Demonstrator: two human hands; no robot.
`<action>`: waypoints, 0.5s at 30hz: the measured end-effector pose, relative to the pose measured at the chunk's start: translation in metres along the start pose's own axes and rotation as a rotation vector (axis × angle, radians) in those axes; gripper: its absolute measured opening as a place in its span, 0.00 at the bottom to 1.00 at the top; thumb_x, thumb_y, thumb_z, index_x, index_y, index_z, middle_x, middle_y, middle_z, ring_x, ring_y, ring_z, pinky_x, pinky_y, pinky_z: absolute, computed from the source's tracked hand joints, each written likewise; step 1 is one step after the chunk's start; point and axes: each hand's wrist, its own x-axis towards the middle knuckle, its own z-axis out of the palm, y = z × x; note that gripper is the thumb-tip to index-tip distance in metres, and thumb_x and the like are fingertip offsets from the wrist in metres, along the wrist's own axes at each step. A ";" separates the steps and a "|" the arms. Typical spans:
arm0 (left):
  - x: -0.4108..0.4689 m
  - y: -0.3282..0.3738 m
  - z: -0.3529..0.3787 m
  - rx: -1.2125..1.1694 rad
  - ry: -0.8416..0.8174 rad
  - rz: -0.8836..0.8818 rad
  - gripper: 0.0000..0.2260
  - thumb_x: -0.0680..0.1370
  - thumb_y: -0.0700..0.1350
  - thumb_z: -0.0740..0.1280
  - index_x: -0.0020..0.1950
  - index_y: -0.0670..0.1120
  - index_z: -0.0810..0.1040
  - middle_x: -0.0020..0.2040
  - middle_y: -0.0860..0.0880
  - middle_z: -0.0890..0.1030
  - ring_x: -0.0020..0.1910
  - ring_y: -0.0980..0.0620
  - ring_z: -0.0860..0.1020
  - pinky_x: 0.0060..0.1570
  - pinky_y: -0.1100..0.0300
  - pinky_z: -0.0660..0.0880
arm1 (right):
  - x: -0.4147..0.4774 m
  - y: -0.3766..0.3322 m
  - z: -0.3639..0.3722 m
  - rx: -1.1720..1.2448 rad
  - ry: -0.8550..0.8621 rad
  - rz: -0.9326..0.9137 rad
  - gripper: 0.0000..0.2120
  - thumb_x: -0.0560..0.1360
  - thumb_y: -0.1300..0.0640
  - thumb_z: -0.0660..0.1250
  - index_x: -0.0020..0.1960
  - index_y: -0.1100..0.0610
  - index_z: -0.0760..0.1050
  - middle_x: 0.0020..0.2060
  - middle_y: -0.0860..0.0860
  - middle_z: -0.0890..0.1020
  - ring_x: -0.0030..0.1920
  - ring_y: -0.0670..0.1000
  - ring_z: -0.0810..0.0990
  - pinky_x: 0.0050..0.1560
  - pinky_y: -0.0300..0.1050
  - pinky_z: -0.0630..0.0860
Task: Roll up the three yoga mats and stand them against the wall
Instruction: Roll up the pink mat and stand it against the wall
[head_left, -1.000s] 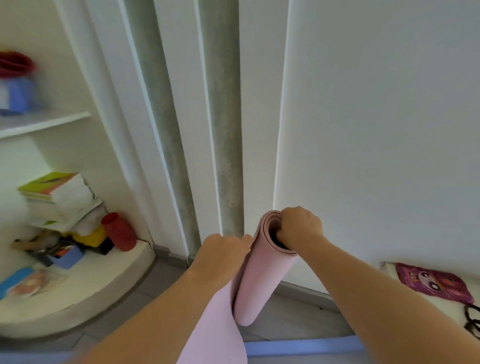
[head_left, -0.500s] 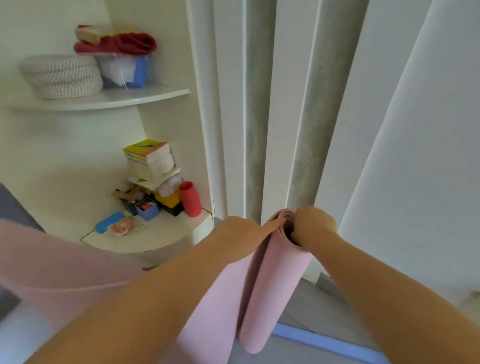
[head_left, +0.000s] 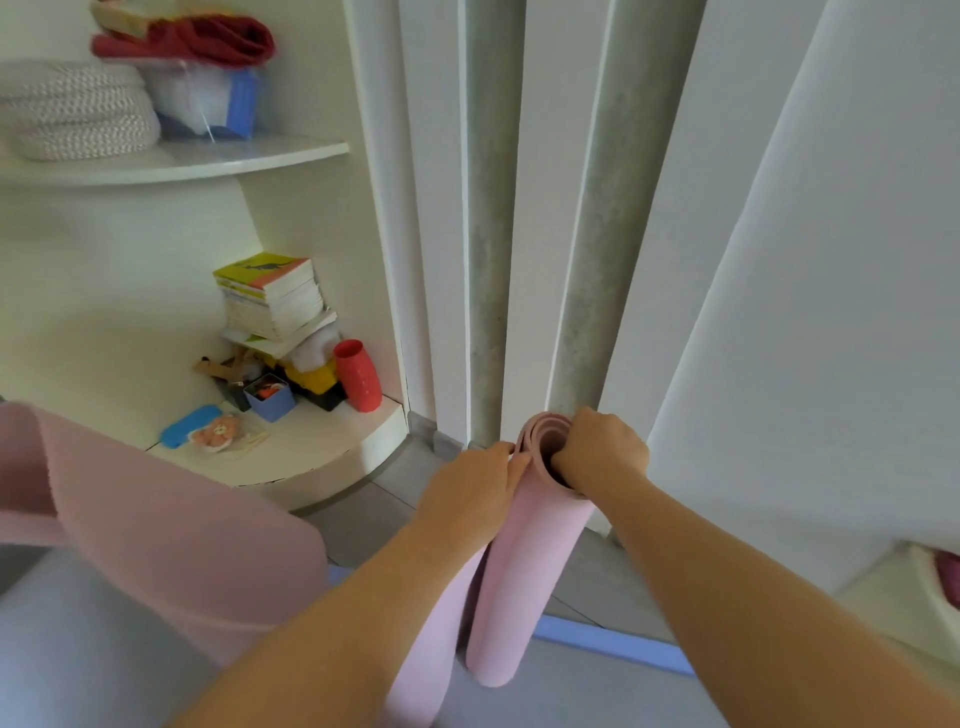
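A pink yoga mat (head_left: 524, 571) is held upright and partly rolled in front of the white wall (head_left: 831, 312). My right hand (head_left: 602, 449) grips the top of the roll, fingers tucked into its hollow core. My left hand (head_left: 475, 483) presses against the roll's outer layer just below the top edge. The unrolled end of the mat (head_left: 156, 519) trails off to the left, lifted and curving across the lower left. A blue mat (head_left: 613, 642) lies flat on the floor, its edge showing under the roll.
White corner shelves (head_left: 291, 452) at left hold stacked books (head_left: 270, 296), a red cup (head_left: 358, 375), small toys and folded cloth. Two grey-green vertical strips (head_left: 485, 260) run down the wall behind the roll. A low ledge sits at far right.
The view has swung left and the shelves now fill the left side. The mat's loose end has risen into sight at lower left. Both hands stay at the top of the roll.
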 end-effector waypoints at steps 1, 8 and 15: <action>0.000 0.001 0.001 -0.069 -0.002 -0.031 0.20 0.83 0.55 0.48 0.50 0.45 0.75 0.39 0.46 0.79 0.42 0.46 0.79 0.41 0.55 0.72 | -0.002 -0.002 0.002 0.027 -0.003 0.013 0.12 0.74 0.55 0.63 0.57 0.56 0.70 0.39 0.51 0.74 0.39 0.52 0.74 0.34 0.42 0.69; 0.002 -0.003 -0.004 -0.211 -0.032 -0.157 0.18 0.80 0.56 0.58 0.34 0.48 0.65 0.30 0.52 0.69 0.29 0.56 0.66 0.29 0.62 0.61 | -0.020 -0.008 0.008 0.211 -0.029 0.110 0.15 0.74 0.54 0.64 0.59 0.54 0.69 0.42 0.51 0.76 0.40 0.51 0.75 0.34 0.42 0.69; 0.004 -0.005 -0.001 -0.186 -0.097 -0.082 0.14 0.80 0.51 0.61 0.44 0.41 0.74 0.38 0.45 0.76 0.37 0.47 0.74 0.39 0.52 0.72 | -0.035 0.020 0.004 0.212 -0.082 0.011 0.08 0.74 0.55 0.60 0.52 0.51 0.73 0.47 0.50 0.74 0.41 0.53 0.77 0.40 0.43 0.72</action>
